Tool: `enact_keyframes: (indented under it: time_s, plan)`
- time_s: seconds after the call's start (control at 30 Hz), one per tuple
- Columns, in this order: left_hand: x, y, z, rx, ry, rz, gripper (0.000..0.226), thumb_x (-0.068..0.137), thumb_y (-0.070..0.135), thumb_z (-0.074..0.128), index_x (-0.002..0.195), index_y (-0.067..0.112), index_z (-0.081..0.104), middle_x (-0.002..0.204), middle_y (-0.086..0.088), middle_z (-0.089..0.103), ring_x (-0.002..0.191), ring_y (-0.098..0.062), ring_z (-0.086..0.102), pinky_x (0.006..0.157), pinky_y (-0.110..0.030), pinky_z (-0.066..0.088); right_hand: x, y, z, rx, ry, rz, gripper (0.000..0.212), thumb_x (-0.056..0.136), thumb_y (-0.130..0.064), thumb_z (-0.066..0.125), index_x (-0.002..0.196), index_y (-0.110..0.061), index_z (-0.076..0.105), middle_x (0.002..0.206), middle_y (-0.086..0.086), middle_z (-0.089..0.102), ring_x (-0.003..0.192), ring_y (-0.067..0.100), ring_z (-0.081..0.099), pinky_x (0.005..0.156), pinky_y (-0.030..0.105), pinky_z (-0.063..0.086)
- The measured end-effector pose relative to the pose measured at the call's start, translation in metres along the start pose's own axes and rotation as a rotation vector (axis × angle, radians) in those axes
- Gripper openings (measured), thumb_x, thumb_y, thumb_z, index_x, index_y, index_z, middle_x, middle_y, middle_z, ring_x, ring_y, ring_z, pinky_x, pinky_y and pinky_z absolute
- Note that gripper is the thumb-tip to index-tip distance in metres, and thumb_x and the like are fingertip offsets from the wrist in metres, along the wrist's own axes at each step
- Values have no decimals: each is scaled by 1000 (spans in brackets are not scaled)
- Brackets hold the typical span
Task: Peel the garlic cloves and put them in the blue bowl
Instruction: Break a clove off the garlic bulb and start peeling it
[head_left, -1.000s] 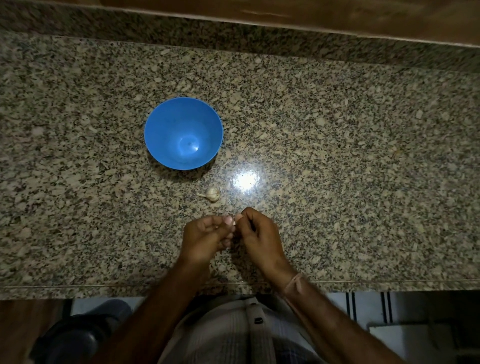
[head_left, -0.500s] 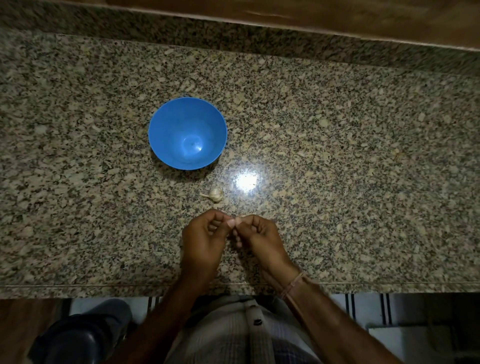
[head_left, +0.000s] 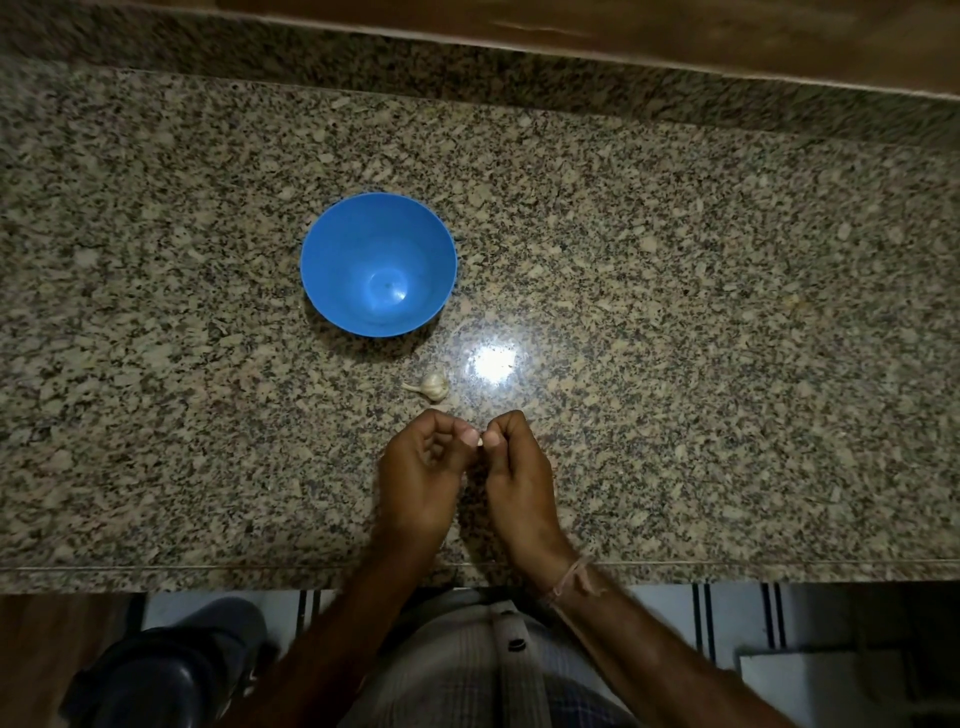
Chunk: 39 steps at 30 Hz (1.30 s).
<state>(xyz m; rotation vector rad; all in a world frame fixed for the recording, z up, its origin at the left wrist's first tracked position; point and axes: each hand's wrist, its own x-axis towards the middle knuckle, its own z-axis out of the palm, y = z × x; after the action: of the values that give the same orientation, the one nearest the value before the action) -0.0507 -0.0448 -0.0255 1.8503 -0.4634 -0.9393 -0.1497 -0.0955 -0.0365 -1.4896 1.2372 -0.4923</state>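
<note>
A blue bowl (head_left: 379, 264) stands on the granite counter, with nothing in it. A small white garlic bulb (head_left: 432, 386) lies just below and right of the bowl. Near the counter's front edge, my left hand (head_left: 423, 467) and my right hand (head_left: 517, 467) meet fingertip to fingertip. Between them they pinch a small pale garlic clove (head_left: 480, 442), mostly hidden by thumbs and fingers. Both hands have curled fingers.
The speckled granite counter (head_left: 701, 338) reaches to a raised back ledge and a wooden strip at the top. A bright light reflection sits right of the garlic bulb. Below the counter edge are my shirt, a dark shoe (head_left: 161, 670) and tiled floor.
My hands have stayed together on the clove, with fingers shifting slightly as they work on it. The bowl and bulb have not moved on the counter.
</note>
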Motion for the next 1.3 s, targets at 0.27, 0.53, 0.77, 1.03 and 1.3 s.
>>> enact_keyframes:
  time_s: [0.27, 0.53, 0.77, 1.03, 1.3]
  plan:
    - [0, 11, 0, -703, -205, -534, 15, 99, -3, 57, 93, 7, 67, 81, -4, 73, 75, -10, 66, 67, -19, 59, 1, 1, 0, -17, 33, -88, 24, 108, -25, 44, 88, -13, 47, 74, -11, 49, 65, 2, 43, 56, 25, 37]
    - [7, 4, -3, -634, -122, -503, 12, 99, 7, 62, 107, 9, 71, 86, 0, 76, 77, -6, 68, 70, -19, 58, 7, 10, -7, -49, -7, -98, 17, 105, -11, 55, 89, -14, 60, 78, -7, 61, 71, 6, 53, 63, 25, 43]
    - [5, -3, -4, -397, -26, -339, 2, 96, 6, 71, 96, 4, 71, 79, -8, 74, 72, -12, 67, 65, -21, 55, 11, 5, -15, 126, -98, -13, 18, 101, -7, 65, 111, -15, 78, 105, -3, 79, 102, 17, 74, 90, 38, 60]
    - [4, 0, -5, -328, -1, -236, 9, 95, -1, 69, 98, 7, 73, 79, -2, 78, 73, -8, 73, 65, -17, 56, 13, -7, -16, 537, -157, 251, 13, 99, 3, 65, 108, 0, 74, 101, 12, 80, 91, 20, 75, 81, 32, 61]
    - [7, -3, -10, -161, -22, -104, 12, 94, 1, 73, 97, 11, 78, 90, -3, 80, 85, -16, 77, 75, -26, 61, 20, -1, -21, 407, -154, 163, 10, 95, -1, 72, 105, -3, 76, 97, 15, 79, 95, 38, 75, 85, 46, 64]
